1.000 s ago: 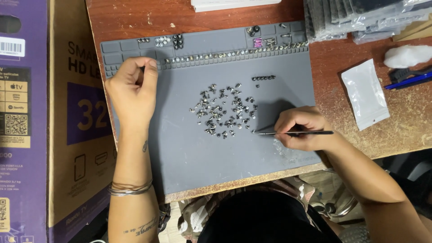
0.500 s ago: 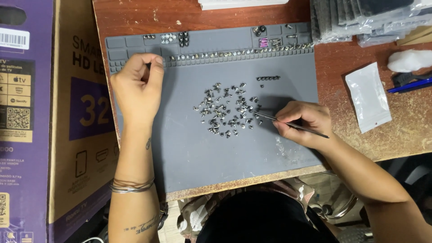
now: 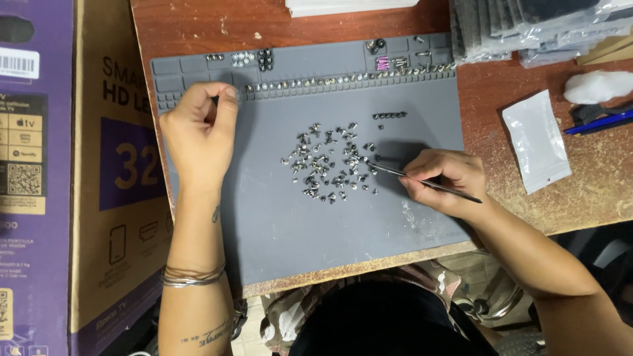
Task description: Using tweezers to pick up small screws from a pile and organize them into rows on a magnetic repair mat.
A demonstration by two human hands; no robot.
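I see a tall brown-and-purple cardboard box [image 3: 86, 178] left of the table, a white pouch [image 3: 535, 142] right, stacked clear-wrapped packs [image 3: 527, 29] top right.

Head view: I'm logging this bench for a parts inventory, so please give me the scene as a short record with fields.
surface: grey work mat on a brown wooden table
loose parts: pile of small screws at mid-mat; short row of screws apart, above right
right hand: right hand holds thin tweezers, tip at the pile's right edge
left hand: left hand curled near the mat's top-left trays; what it pinches cannot be told
right of mat: white pouch, blue pen
left of table: cardboard box
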